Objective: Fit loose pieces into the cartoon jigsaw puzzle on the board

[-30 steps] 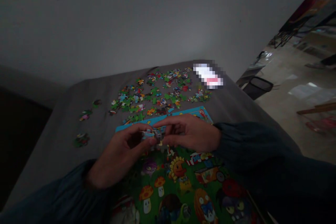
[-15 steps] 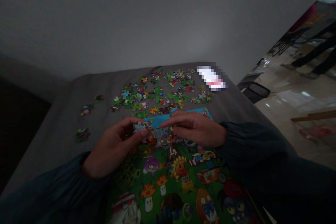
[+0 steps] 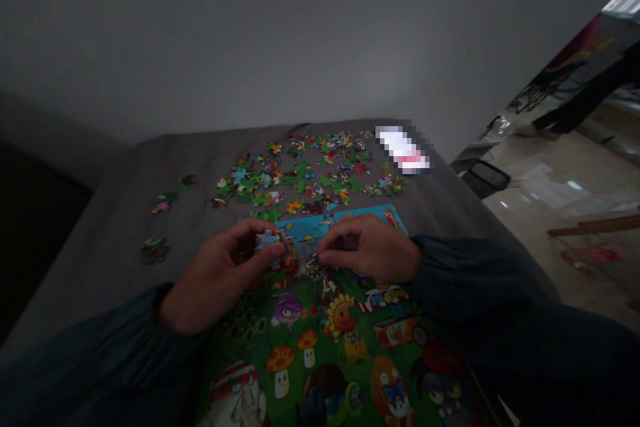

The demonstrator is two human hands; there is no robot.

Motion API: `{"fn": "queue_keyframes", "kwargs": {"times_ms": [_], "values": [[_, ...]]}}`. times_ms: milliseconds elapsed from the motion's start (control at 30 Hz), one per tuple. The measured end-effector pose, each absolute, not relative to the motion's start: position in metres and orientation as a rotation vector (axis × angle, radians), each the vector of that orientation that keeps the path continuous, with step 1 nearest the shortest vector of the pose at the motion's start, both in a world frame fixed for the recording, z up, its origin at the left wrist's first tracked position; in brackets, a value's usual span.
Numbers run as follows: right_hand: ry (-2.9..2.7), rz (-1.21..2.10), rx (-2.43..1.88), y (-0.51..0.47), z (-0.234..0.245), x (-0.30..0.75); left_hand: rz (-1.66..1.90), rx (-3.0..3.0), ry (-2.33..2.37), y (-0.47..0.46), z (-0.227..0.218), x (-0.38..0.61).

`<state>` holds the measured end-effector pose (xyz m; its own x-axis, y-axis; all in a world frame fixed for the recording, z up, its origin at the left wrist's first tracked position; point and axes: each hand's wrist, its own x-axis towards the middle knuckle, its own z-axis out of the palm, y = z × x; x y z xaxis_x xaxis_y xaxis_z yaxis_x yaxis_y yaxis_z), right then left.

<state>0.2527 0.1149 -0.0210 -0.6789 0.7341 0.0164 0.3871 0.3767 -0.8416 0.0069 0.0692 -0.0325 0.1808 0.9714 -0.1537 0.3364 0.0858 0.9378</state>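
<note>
My left hand (image 3: 220, 273) is shut on a pale blue jigsaw piece (image 3: 269, 238), held between finger and thumb. My right hand (image 3: 370, 248) curls its fingertips around a small dark jigsaw piece (image 3: 314, 269), close to the left hand. Both hands hover over the far edge of a colourful cartoon puzzle picture (image 3: 343, 317) showing a sunflower and mushrooms. Its blue upper band (image 3: 340, 223) lies just beyond my fingers. Many loose pieces (image 3: 300, 173) lie scattered farther off, and a few small clusters (image 3: 155, 250) sit at the left.
The puzzle rests on a grey cloth-covered surface (image 3: 100, 260). A pixelated white-and-pink object (image 3: 403, 149) lies at its far corner. Beyond the right edge are a black wastebasket (image 3: 485, 179), a shiny floor (image 3: 545, 180), a wooden rail (image 3: 595, 225) and a person's leg (image 3: 585, 93).
My right hand has closed from extended fingers into a curled pinch on the dark piece. The view has shifted slightly, and the person's legs at upper right have moved toward the frame edge.
</note>
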Motion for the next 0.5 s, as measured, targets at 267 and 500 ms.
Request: {"fn": "queue_keyframes", "kwargs": {"times_ms": [267,500], "values": [[-2.427,0.742,-1.007,0.112,-0.029,0.254,0.834,1.42,1.283,0.07,-0.033,0.01],[-2.464,0.63,-1.0,0.111,-0.034,0.251,0.803,1.438,1.316,0.07,-0.031,0.009]]}}
